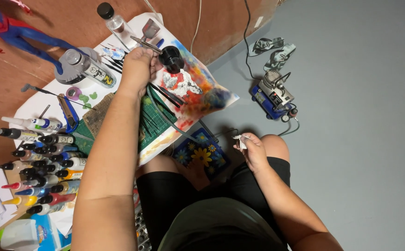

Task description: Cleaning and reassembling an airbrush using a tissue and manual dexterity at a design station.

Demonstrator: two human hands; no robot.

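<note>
My left hand (137, 69) reaches out over the table and grips an airbrush (147, 45) with a thin metal body. Its tip is right next to a black round pot (171, 58) that stands on a paint-stained sheet of paper (198, 79). A dark hose (165, 114) runs from the airbrush down across a green cutting mat (153, 123). My right hand (252, 149) rests above my right knee, its fingers closed on a small crumpled piece of white tissue (240, 141).
Several paint bottles (40, 162) lie in rows at the left. A spray can (90, 69), a clear bottle (114, 21) and a red-and-blue figure (12, 28) stand at the back. A blue compressor (274, 95) sits on the grey floor. A flowered blue cushion (201, 153) lies under the table edge.
</note>
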